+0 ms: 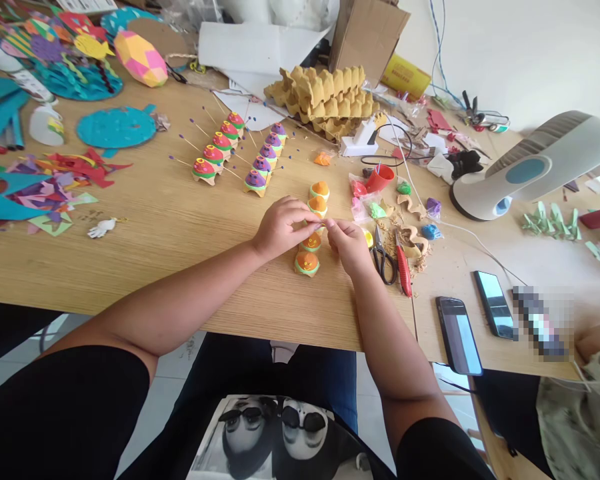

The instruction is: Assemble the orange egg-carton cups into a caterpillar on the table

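- Orange-topped egg-carton row [309, 262] stands on the table [215, 260] directly under the meeting fingertips, running away from the person; the hands partly cover its middle.
- Left hand [287, 228]: thumb and forefinger drawn narrow, tips over the row; I cannot tell whether a small piece sits between them.
- Right hand [349, 245]: thumb and forefinger likewise narrow, tips nearly meeting the left's; any piece in them is too small to make out.
- The two nearest orange domes carry yellow faces above pale green bands; the farthest dome looks plain.
- Just right of the right hand lie black-handled scissors [386, 261] and a red-handled tool [404, 265].
- Beyond these sit a red cup [380, 179], a blue lump [431, 231] and a purple lump [433, 207].
- Farther left, a red-topped row [213, 154] and a purple-topped row [261, 162] stand side by side, blue-tipped sticks poking outward.
- Behind everything rest stacked egg trays [325, 97]; two phones, one nearer [459, 333], lie by the right table edge.
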Demonstrator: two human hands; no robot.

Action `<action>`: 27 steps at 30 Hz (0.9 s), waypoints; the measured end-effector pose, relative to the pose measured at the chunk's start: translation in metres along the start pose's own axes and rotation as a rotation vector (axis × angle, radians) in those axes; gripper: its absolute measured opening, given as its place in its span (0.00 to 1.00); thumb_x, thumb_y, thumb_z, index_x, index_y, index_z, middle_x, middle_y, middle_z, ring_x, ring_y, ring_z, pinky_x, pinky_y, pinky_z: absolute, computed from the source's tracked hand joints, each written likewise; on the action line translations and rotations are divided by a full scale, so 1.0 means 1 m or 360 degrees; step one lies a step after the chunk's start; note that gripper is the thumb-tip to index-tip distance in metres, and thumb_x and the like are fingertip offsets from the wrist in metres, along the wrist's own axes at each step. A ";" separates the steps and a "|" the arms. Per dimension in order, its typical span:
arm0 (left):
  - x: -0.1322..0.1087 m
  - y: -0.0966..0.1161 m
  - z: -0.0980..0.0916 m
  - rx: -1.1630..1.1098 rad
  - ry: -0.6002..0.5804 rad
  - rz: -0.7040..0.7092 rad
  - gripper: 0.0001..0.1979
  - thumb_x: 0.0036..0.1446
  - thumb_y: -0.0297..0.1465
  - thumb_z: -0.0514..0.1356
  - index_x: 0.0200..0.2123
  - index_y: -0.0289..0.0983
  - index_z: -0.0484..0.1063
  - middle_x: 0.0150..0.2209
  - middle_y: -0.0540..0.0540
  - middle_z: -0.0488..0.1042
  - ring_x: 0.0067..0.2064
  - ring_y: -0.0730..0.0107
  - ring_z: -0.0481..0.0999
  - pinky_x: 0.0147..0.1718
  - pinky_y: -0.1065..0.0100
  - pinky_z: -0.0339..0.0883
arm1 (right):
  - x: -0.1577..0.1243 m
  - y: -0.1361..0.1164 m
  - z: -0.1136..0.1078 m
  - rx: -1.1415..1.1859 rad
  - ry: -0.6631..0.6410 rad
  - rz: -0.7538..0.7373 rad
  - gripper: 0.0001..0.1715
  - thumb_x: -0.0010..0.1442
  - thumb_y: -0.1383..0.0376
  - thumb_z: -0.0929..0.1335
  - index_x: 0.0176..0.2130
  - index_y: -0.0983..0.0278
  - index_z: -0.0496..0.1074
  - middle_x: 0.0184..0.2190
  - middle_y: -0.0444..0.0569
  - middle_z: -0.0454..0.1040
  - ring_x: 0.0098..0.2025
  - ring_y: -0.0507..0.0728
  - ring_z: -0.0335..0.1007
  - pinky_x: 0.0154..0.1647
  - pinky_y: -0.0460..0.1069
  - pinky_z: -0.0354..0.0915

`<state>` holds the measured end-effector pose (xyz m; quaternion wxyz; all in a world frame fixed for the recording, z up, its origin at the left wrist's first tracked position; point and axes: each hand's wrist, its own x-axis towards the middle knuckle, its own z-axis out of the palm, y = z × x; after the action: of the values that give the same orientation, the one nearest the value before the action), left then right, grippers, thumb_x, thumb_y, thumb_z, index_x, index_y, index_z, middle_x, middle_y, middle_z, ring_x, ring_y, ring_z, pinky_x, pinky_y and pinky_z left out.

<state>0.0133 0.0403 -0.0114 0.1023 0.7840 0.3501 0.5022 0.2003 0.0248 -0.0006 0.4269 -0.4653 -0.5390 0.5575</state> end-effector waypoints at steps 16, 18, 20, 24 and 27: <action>0.000 0.003 -0.002 -0.0039 0.0013 -0.0097 0.08 0.64 0.34 0.62 0.43 0.40 0.79 0.36 0.48 0.81 0.39 0.67 0.78 0.45 0.62 0.68 | 0.002 0.001 -0.003 0.0308 0.0026 0.0063 0.26 0.52 0.43 0.74 0.30 0.63 0.74 0.16 0.34 0.51 0.18 0.46 0.41 0.19 0.46 0.39; 0.000 0.003 -0.002 -0.0027 0.0040 -0.0116 0.08 0.65 0.34 0.61 0.43 0.39 0.79 0.37 0.47 0.81 0.40 0.67 0.78 0.45 0.63 0.69 | 0.002 0.000 -0.002 0.0309 0.0035 0.0053 0.25 0.50 0.45 0.76 0.32 0.62 0.74 0.16 0.34 0.53 0.18 0.46 0.41 0.19 0.46 0.38; 0.000 0.003 -0.001 -0.0028 0.0053 -0.0114 0.08 0.65 0.34 0.61 0.43 0.39 0.79 0.37 0.47 0.81 0.40 0.66 0.78 0.45 0.63 0.69 | 0.002 0.000 -0.002 0.0299 0.0038 0.0063 0.25 0.48 0.46 0.78 0.33 0.62 0.74 0.17 0.34 0.54 0.18 0.45 0.41 0.19 0.46 0.38; 0.000 0.002 -0.001 -0.0032 0.0053 -0.0114 0.08 0.65 0.33 0.60 0.43 0.39 0.79 0.37 0.47 0.82 0.41 0.66 0.78 0.45 0.62 0.69 | 0.002 0.001 -0.002 0.0266 0.0048 0.0068 0.25 0.51 0.44 0.75 0.31 0.63 0.74 0.16 0.34 0.51 0.18 0.46 0.41 0.19 0.46 0.39; -0.001 0.002 -0.001 -0.0031 0.0040 -0.0137 0.08 0.66 0.33 0.60 0.43 0.39 0.79 0.38 0.47 0.82 0.41 0.65 0.78 0.46 0.62 0.69 | 0.002 0.001 -0.002 0.0267 0.0059 0.0055 0.25 0.49 0.45 0.77 0.32 0.63 0.74 0.16 0.34 0.53 0.18 0.45 0.42 0.19 0.46 0.39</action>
<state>0.0130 0.0381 -0.0101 0.1271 0.7608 0.3799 0.5106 0.2018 0.0273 -0.0019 0.4646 -0.4474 -0.4741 0.5993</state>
